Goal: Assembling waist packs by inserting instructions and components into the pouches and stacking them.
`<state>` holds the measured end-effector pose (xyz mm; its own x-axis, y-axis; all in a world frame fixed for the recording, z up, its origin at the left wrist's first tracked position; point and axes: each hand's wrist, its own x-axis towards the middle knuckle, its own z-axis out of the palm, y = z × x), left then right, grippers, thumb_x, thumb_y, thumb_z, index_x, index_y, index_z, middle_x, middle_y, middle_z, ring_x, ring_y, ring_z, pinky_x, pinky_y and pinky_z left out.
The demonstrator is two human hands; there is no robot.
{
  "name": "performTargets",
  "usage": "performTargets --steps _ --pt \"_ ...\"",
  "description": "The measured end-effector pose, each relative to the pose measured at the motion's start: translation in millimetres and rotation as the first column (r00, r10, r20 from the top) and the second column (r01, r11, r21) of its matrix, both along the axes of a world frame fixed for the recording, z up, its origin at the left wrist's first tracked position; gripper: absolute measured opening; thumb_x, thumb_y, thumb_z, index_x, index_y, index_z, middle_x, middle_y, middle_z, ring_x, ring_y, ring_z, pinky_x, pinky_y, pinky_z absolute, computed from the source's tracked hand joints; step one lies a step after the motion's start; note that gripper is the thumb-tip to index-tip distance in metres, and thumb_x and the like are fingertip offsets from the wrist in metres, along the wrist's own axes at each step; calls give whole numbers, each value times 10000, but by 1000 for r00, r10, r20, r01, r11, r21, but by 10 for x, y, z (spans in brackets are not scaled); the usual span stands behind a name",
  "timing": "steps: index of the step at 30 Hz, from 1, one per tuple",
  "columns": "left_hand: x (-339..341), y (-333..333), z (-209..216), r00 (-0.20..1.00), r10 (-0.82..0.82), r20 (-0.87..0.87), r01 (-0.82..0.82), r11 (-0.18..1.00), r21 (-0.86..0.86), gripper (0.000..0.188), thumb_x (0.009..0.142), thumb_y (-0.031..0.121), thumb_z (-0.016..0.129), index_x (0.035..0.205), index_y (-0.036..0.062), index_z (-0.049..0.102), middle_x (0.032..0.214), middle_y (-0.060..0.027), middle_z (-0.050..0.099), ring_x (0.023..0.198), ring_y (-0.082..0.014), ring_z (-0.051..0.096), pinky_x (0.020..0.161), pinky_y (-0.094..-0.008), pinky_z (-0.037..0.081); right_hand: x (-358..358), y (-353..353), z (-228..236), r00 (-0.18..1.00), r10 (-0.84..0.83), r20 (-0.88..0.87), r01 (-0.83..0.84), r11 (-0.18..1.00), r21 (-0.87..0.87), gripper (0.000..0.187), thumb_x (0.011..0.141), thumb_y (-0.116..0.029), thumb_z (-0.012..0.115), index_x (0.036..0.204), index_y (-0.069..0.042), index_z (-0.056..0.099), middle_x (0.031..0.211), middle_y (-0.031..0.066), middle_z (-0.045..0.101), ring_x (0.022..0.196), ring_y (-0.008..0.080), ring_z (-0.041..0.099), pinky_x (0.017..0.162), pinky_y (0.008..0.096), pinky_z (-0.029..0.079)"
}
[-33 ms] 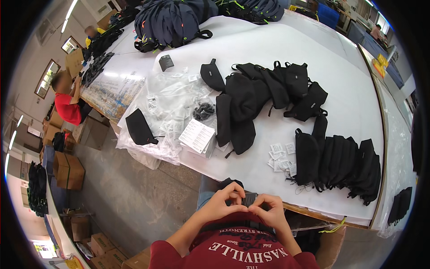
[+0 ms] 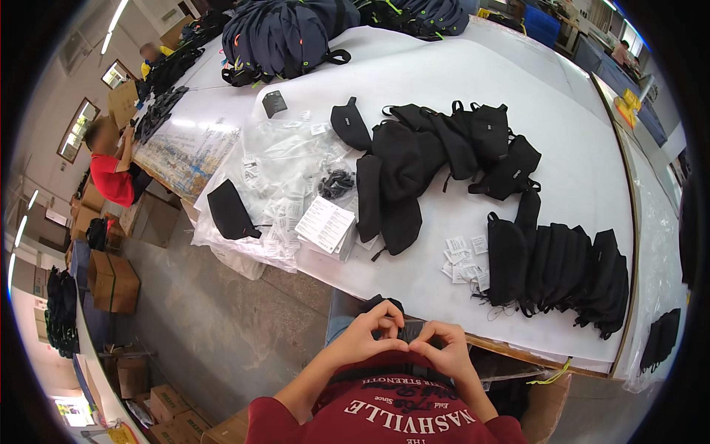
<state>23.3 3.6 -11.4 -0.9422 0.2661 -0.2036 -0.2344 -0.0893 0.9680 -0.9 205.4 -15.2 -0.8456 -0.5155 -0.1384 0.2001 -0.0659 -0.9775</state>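
Observation:
My left hand (image 2: 372, 331) and my right hand (image 2: 444, 346) meet in front of my waist, below the table's near edge. Thumb and forefinger of each are pinched, and the tips almost touch. Whatever is between them is too small to make out. Between the hands shows a dark flat piece (image 2: 412, 330), partly covered by the fingers. Just beyond my left hand is some black cloth (image 2: 383, 303). On the white table (image 2: 562, 140) lie a heap of black zip pouches (image 2: 405, 164), a row of more black pouches (image 2: 566, 266) and small white labels (image 2: 464, 265).
Left on the table are clear plastic bags (image 2: 285, 159), a stack of printed white cards (image 2: 325, 224), black cords (image 2: 336, 183) and a lone black pouch (image 2: 231, 210). Dark backpacks (image 2: 285, 37) pile at the back. A person in red (image 2: 112, 174) works at the far left; cardboard boxes (image 2: 113, 281) stand below.

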Motion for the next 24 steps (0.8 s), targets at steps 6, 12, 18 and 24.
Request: performTargets --steps 6,12,18,24 --pt "55 -19 8 983 -179 34 175 979 103 227 770 128 765 852 64 564 687 39 539 622 -32 474 569 -195 341 68 15 53 995 89 -43 -90 996 -18 136 795 -95 721 736 -14 629 653 -1 577 597 58 483 550 211 360" --pt "85 -71 91 979 -146 -139 143 989 -34 278 783 204 763 942 62 585 830 -1 580 710 -63 517 655 -212 397 44 -65 155 993 118 -12 -118 975 -188 126 812 -73 698 740 -11 615 675 14 592 599 75 510 562 215 387" --pt "-243 -178 57 942 -165 -291 108 973 -202 288 927 252 574 1130 50 543 1156 -99 537 1099 -189 483 961 -312 360 -52 -120 401 945 276 176 -168 872 -461 101 857 -51 655 796 6 598 742 71 618 647 119 574 594 236 452" --pt "-135 -107 -99 837 -539 -89 528 840 -121 234 950 143 494 1156 52 558 1143 -84 553 1071 -203 498 914 -320 391 -76 -88 438 942 290 169 -147 810 -568 107 897 -79 617 845 -1 566 775 84 628 673 120 583 623 246 467"
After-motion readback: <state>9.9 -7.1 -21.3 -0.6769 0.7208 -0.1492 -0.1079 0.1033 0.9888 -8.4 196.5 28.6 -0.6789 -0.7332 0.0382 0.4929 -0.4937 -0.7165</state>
